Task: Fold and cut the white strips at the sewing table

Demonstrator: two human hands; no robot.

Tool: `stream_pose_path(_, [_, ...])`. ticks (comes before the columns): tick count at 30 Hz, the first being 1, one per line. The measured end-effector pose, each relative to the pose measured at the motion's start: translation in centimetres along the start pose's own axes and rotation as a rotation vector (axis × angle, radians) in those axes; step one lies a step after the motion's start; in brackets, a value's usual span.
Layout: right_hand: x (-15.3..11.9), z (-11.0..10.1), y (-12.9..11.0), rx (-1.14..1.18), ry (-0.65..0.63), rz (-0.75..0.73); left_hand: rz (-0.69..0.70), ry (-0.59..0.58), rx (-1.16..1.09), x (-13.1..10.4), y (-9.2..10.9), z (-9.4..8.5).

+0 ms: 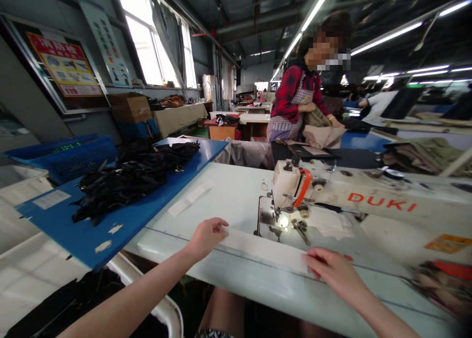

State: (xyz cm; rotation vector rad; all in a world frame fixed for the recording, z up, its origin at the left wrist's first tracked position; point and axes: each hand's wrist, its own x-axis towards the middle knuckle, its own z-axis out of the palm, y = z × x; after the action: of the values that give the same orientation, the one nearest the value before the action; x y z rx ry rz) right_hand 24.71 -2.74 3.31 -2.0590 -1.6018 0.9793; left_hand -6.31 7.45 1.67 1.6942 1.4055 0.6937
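Observation:
A long white strip [263, 245] lies along the ruler marks near the front edge of the pale sewing table [236, 193]. I cannot tell whether it is paper or cloth. My left hand [208, 237] pinches its left end, fingers curled over it. At the other end, my right hand [328, 266] grips the strip between thumb and fingers. Just beyond it stands a white sewing machine [289, 180] with an orange lever, its lamp lit at the needle. Another pale strip [191, 199] rests flat at the table's left.
Black straps or pieces with metal fittings [125, 178] are heaped on a blue board [81, 232] at left. Behind it is a blue basket [73, 156]. White pieces [330, 222] lie beside the machine. A person in a checked apron [295, 102] handles brown fabric beyond.

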Motion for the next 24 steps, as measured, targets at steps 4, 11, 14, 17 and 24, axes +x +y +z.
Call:
stream_pose_path(4, [0.7, 0.2, -0.6, -0.143, 0.014, 0.041, -0.013, 0.011, 0.038, 0.4, -0.5, 0.5])
stream_pose_path(11, [1.0, 0.3, -0.4, -0.253, 0.061, 0.023, -0.017, 0.1, 0.083, 0.1, -0.9, -0.6])
stream_pose_path(14, [0.7, 0.0, 0.8, -0.206, 0.072, 0.027, -0.062, 0.097, 0.026, -0.2, -1.5, -1.7])
stream_pose_path(17, [0.5, 0.0, 2.4, -0.021, 0.086, 0.027, -0.117, 0.031, -0.087, -0.7, -1.6, -2.1])
stream_pose_path(24, [0.4, 1.1, 2.5, 0.196, 0.062, 0.057, -0.241, -0.115, -0.292, -1.2, 0.5, -1.5])
